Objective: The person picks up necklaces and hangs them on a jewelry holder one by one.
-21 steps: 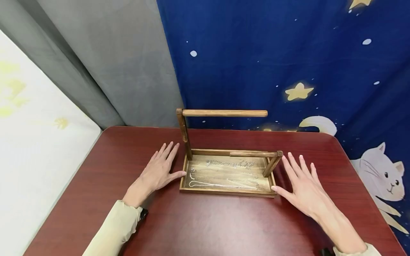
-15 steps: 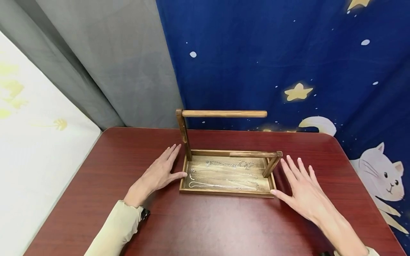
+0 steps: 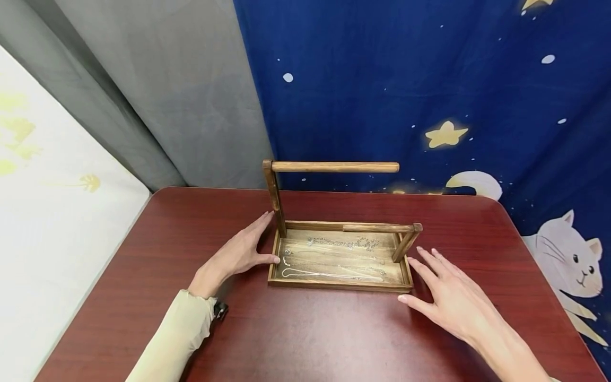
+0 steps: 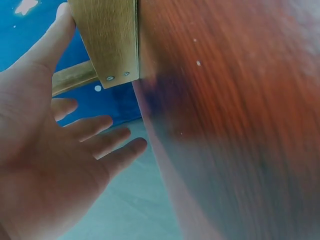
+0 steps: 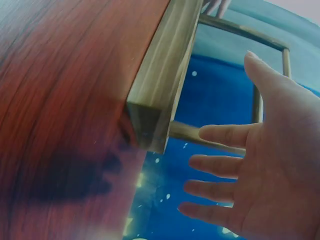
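A wooden tray [image 3: 334,285] with an upright bar [image 3: 334,167] on a post at its left sits on the table. A shorter, lower bar [image 3: 374,228] stands at its right. Thin silver chains [image 3: 343,243] and a pale necklace [image 3: 305,274] lie inside. My left hand [image 3: 236,254] is at the left end, thumb over the rim and fingers stretched along the side. My right hand [image 3: 453,302] is beside the right end, fingers spread, thumb near the front corner. In the right wrist view, this hand [image 5: 280,160] shows straight fingers holding nothing.
The dark red table [image 3: 324,339] has rounded far corners. Behind it hang a grey curtain [image 3: 181,95] and a blue curtain [image 3: 353,95] with stars, a moon and a cat. A white panel [image 3: 62,239] borders the left side.
My left hand has shifted slightly right, closer against the tray's end. The fingers of my right hand have come lower and nearer the tray's right end. The tray has stayed in place.
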The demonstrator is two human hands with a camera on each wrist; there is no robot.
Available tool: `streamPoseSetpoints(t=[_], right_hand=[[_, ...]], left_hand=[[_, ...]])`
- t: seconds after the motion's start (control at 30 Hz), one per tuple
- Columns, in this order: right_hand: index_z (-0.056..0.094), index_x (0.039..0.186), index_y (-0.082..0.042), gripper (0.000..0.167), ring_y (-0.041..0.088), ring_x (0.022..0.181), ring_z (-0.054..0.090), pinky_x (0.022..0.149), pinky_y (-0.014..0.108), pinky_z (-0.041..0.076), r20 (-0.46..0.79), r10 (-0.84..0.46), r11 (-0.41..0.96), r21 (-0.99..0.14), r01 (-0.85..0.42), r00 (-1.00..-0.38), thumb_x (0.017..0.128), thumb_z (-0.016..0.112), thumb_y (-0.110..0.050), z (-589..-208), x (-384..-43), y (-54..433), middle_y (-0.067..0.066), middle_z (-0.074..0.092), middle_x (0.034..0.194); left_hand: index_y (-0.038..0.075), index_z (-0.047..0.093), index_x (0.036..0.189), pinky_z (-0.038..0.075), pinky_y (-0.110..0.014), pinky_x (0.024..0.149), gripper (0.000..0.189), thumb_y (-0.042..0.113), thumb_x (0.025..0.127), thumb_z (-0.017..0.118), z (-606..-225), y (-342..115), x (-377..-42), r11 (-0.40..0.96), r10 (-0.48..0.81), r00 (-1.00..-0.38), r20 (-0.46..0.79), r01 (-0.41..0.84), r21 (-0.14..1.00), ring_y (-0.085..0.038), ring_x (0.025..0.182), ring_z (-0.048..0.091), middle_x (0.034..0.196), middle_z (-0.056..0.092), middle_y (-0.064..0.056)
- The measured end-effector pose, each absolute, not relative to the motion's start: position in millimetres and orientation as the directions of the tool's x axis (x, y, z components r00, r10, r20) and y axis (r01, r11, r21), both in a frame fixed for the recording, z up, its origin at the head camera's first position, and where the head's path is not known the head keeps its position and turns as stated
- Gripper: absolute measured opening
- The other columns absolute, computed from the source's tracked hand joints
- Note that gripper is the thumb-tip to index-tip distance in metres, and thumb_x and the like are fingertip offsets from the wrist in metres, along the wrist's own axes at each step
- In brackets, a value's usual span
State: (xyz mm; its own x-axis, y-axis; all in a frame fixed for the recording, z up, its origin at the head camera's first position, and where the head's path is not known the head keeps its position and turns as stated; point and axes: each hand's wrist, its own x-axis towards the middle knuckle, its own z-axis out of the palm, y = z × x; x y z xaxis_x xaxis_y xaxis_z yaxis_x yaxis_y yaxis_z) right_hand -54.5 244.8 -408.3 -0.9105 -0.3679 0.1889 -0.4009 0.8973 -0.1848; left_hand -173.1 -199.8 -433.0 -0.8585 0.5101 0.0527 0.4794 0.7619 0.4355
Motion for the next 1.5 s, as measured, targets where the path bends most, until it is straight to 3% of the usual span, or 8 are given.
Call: streamPoseSetpoints(t=[0.1, 0.3, 0.43, 0.77, 1.07, 1.23, 1.5], right_hand=[[0.063, 0.133, -0.008, 0.077, 0.038, 0.125, 0.053, 0.097, 0.056, 0.044, 0.223, -0.379, 0.894, -0.163, -0.418, -0.898, 0.083, 0.068, -0.066, -405, -53, 239, 0.015, 0.055, 0.139], [0.071, 0.119, -0.016, 0.056, 0.027, 0.106, 0.064, 0.092, 0.050, 0.047, 0.299, -0.393, 0.874, -0.174, -0.454, -0.870, 0.080, 0.076, -0.057, -402, -57, 233, 0.005, 0.069, 0.116], [0.072, 0.113, -0.017, 0.048, 0.024, 0.100, 0.065, 0.089, 0.048, 0.049, 0.322, -0.424, 0.852, -0.174, -0.493, -0.846, 0.081, 0.077, -0.052, -401, -63, 228, 0.003, 0.070, 0.108], [0.073, 0.114, -0.015, 0.044, 0.020, 0.101, 0.065, 0.086, 0.043, 0.052, 0.308, -0.501, 0.790, -0.220, -0.572, -0.809, 0.085, 0.075, -0.049, -407, -81, 209, -0.002, 0.070, 0.107], [0.074, 0.110, -0.016, 0.037, 0.017, 0.103, 0.066, 0.086, 0.040, 0.053, 0.307, -0.550, 0.742, -0.247, -0.623, -0.777, 0.085, 0.077, -0.042, -412, -94, 198, -0.003, 0.070, 0.107], [0.074, 0.112, -0.017, 0.032, 0.020, 0.109, 0.065, 0.091, 0.042, 0.052, 0.281, -0.546, 0.722, -0.321, -0.613, -0.789, 0.088, 0.075, -0.039, -414, -102, 192, -0.003, 0.071, 0.110], [0.075, 0.112, -0.018, 0.025, 0.009, 0.103, 0.066, 0.089, 0.036, 0.052, 0.234, -0.541, 0.667, -0.466, -0.581, -0.808, 0.091, 0.075, -0.031, -421, -111, 181, -0.010, 0.071, 0.108]], left_hand=[[0.003, 0.022, 0.158, 0.030, -0.045, 0.114, 0.107, 0.044, 0.080, 0.083, -433, -198, -175, 0.754, 0.509, -0.859, 0.053, 0.475, 0.454, -0.029, 0.145, 0.032, 0.159, 0.029, -0.017], [0.008, 0.028, 0.157, 0.033, -0.043, 0.113, 0.106, 0.042, 0.076, 0.086, -432, -192, -181, 0.741, 0.483, -0.875, 0.021, 0.422, 0.522, -0.025, 0.141, 0.038, 0.157, 0.036, -0.010], [0.009, 0.032, 0.155, 0.036, -0.044, 0.110, 0.103, 0.039, 0.075, 0.088, -432, -192, -186, 0.729, 0.466, -0.885, 0.001, 0.385, 0.566, -0.027, 0.139, 0.041, 0.153, 0.043, -0.010], [0.007, 0.039, 0.151, 0.039, -0.044, 0.108, 0.094, 0.032, 0.075, 0.089, -433, -191, -193, 0.707, 0.457, -0.889, -0.032, 0.341, 0.620, -0.025, 0.130, 0.052, 0.140, 0.056, -0.013], [0.004, 0.044, 0.147, 0.045, -0.044, 0.102, 0.084, 0.025, 0.078, 0.087, -433, -194, -199, 0.656, 0.483, -0.872, -0.076, 0.303, 0.692, -0.028, 0.124, 0.057, 0.137, 0.058, -0.014], [0.003, 0.045, 0.146, 0.048, -0.042, 0.099, 0.080, 0.021, 0.080, 0.086, -431, -194, -202, 0.642, 0.483, -0.870, -0.095, 0.278, 0.715, -0.030, 0.122, 0.059, 0.137, 0.058, -0.017], [0.001, 0.048, 0.143, 0.049, -0.042, 0.098, 0.074, 0.017, 0.081, 0.084, -434, -193, -203, 0.630, 0.474, -0.875, -0.094, 0.262, 0.731, -0.030, 0.119, 0.060, 0.134, 0.059, -0.017]])
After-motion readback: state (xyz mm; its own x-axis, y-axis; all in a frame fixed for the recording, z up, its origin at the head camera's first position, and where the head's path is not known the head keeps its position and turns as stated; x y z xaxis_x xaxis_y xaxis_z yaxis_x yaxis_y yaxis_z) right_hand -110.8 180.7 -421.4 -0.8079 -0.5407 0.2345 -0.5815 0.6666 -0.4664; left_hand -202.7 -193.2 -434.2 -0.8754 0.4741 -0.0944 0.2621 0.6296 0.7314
